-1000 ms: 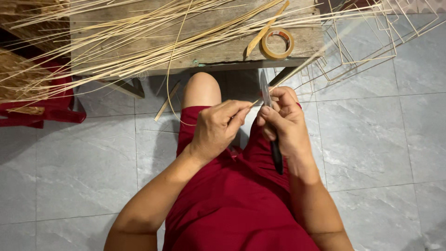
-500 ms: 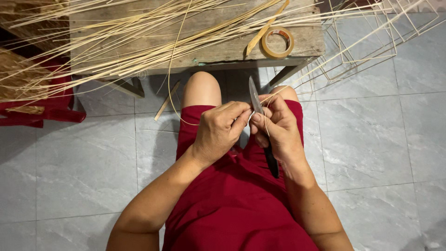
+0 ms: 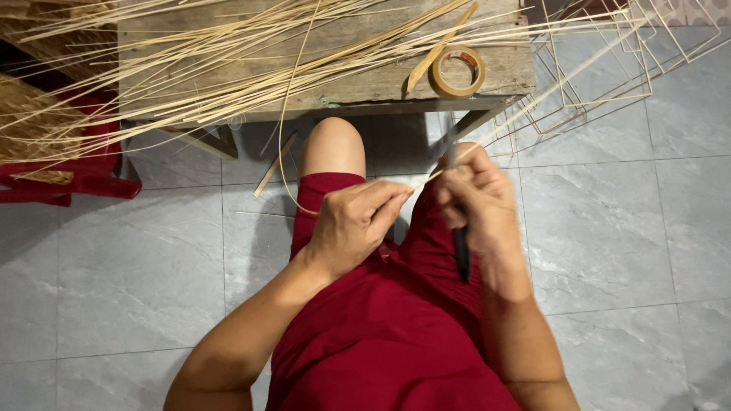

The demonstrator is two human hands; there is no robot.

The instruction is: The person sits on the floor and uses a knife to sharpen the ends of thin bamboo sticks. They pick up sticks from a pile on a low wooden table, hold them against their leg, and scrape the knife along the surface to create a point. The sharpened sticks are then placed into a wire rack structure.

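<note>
Left hand (image 3: 356,228) fingers pinch a thin pale strip (image 3: 487,135); right hand (image 3: 476,194) clenches a black-handled knife (image 3: 461,255). Rough wooden surface (image 3: 304,76) ahead: loose strips, tape roll (image 3: 458,71).

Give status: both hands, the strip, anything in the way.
Left hand pinches thin bamboo strip. Right hand grips black-handled knife, blade blurred against the strip. Work held over lap; wooden table with tape roll just ahead, not touching.

Right hand (image 3: 476,202) (blurred) seemingly further right
</note>
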